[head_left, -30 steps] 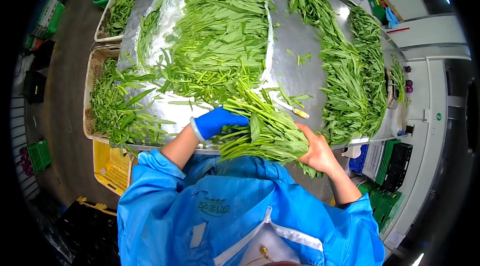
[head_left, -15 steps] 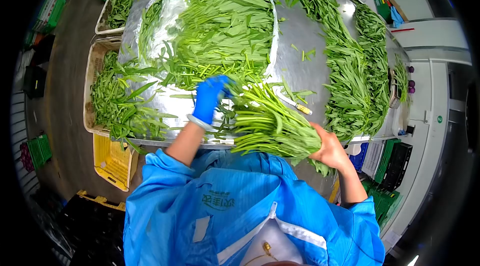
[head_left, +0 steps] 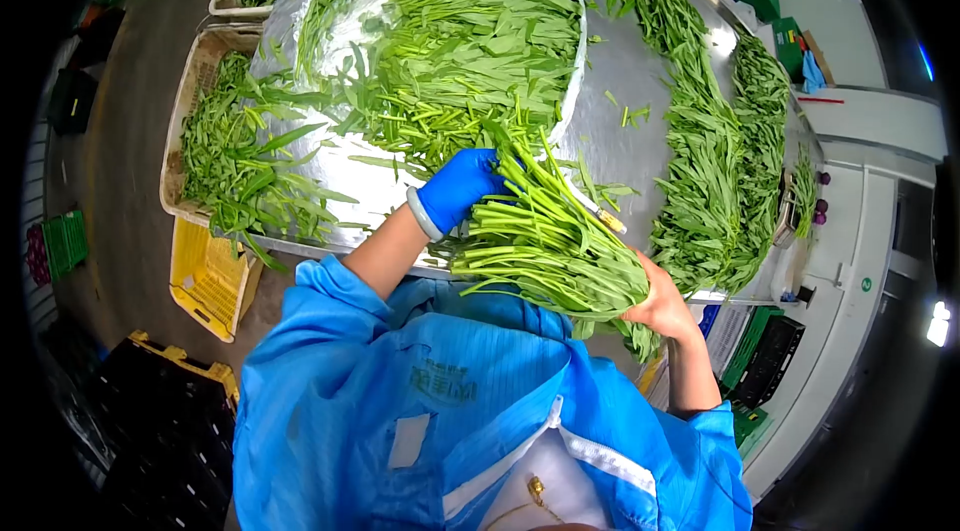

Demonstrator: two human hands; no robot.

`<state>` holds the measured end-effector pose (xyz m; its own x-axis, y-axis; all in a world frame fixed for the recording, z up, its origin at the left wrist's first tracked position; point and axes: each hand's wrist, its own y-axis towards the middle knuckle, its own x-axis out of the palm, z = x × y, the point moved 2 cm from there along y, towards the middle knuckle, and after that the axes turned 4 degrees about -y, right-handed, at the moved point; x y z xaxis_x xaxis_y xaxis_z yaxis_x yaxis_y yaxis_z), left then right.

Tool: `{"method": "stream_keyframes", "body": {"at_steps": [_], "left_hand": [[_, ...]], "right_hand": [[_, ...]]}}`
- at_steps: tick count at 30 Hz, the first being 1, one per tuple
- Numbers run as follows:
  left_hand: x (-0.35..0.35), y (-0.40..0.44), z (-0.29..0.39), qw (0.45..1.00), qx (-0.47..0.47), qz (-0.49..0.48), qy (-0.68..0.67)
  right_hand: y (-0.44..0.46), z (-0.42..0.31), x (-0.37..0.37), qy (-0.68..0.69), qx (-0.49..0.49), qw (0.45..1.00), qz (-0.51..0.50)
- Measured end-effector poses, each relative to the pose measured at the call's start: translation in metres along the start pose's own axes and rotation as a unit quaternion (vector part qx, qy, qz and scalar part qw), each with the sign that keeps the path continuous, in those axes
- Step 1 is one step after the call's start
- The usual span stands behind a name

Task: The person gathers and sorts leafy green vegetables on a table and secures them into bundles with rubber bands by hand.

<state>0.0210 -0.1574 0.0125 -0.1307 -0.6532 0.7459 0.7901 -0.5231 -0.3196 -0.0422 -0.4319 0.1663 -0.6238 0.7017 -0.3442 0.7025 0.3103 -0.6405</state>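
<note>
Bunch [head_left: 565, 256] at near edge of table [head_left: 630, 156], cut ends toward the left. Right hand [head_left: 658, 301] (bare) wrapped round its leafy end. Left hand [head_left: 458, 193] (blue glove) curled against its upper side; whether it grips any stems [head_left: 495, 249], cannot tell. Pile [head_left: 480, 46] beyond; crate [head_left: 172, 156] at left; yellow handle [head_left: 611, 221] just beside bunch.

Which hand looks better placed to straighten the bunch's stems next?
Probably the left hand: gloved, it sits right at the stems, while the right hand grips the leafy end of the bunch and would likely have to let go.
</note>
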Motion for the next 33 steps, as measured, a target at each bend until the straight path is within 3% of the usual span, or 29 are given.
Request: {"method": "stream_keyframes", "body": {"at_steps": [5,6,8,9,10,12,13,14,15,18,19,20,23,24,27,28,29,30,31,33], "left_hand": [[-0.005,-0.013,0.01,0.993,-0.03,0.054,-0.105],[-0.019,-0.01,-0.002,0.986,-0.005,0.031,-0.165],[-0.038,-0.003,-0.01,0.988,0.085,0.118,-0.052],[-0.043,-0.007,-0.001,0.968,0.114,0.146,-0.171],[-0.074,-0.001,-0.002,0.955,0.189,0.173,-0.152],[-0.101,-0.014,0.01,0.949,0.176,0.208,-0.158],[-0.093,-0.023,0.019,0.967,0.137,0.177,-0.122],[-0.075,-0.027,0.022,0.983,0.099,0.133,-0.08],[-0.051,-0.03,0.022,0.995,0.063,0.046,-0.062],[0.009,-0.037,-0.007,0.986,0.02,-0.148,0.077],[0.02,-0.042,0.006,0.968,0.033,-0.127,0.216],[-0.003,-0.027,-0.02,0.994,0.051,-0.041,0.089],[-0.083,-0.023,0.026,0.987,0.123,0.098,-0.043],[-0.101,-0.03,0.039,0.975,0.15,0.151,-0.064],[-0.1,-0.027,0.032,0.972,0.179,0.148,-0.046],[-0.079,-0.022,0.026,0.986,0.14,0.092,0.004],[-0.058,-0.017,0.02,0.986,0.071,0.049,0.141],[-0.027,-0.022,0.016,0.991,0.083,-0.037,0.099],[-0.001,-0.03,0.017,0.974,0.083,-0.062,0.201],[0.007,-0.014,0.002,0.983,0.05,-0.097,0.147]], "right_hand": [[0.002,0.007,0.004,0.146,0.016,0.989,-0.013],[0.002,0.006,0.005,0.152,0.025,0.988,-0.016],[-0.001,0.005,0.007,0.166,0.046,0.985,-0.02],[-0.003,0.005,0.004,0.151,0.058,0.987,-0.017],[-0.005,0.007,0.002,0.164,0.051,0.985,-0.008],[-0.011,0.014,-0.003,0.188,0.039,0.981,0.012],[-0.013,0.017,-0.005,0.198,0.087,0.976,0.02],[-0.01,0.018,-0.001,0.221,0.043,0.973,0.042],[-0.007,0.019,0.002,0.221,0.06,0.972,0.05],[0.011,0.022,0.014,0.212,0.081,0.973,0.049],[0.012,0.027,0.017,0.237,0.09,0.966,0.056],[0.014,0.029,0.017,0.26,0.099,0.959,0.064],[0.002,0.037,0.012,0.19,0.103,0.97,0.111],[-0.002,0.041,0.012,0.248,0.117,0.956,0.101],[-0.004,0.041,0.018,0.376,0.132,0.912,0.099],[-0.002,0.043,0.02,0.382,0.138,0.91,0.085],[0.001,0.047,0.023,0.39,0.145,0.907,0.07],[0.004,0.049,0.026,0.397,0.152,0.904,0.056],[0.006,0.048,0.031,0.397,0.163,0.902,0.048],[0.006,0.053,0.033,0.417,0.169,0.892,0.046]]}}
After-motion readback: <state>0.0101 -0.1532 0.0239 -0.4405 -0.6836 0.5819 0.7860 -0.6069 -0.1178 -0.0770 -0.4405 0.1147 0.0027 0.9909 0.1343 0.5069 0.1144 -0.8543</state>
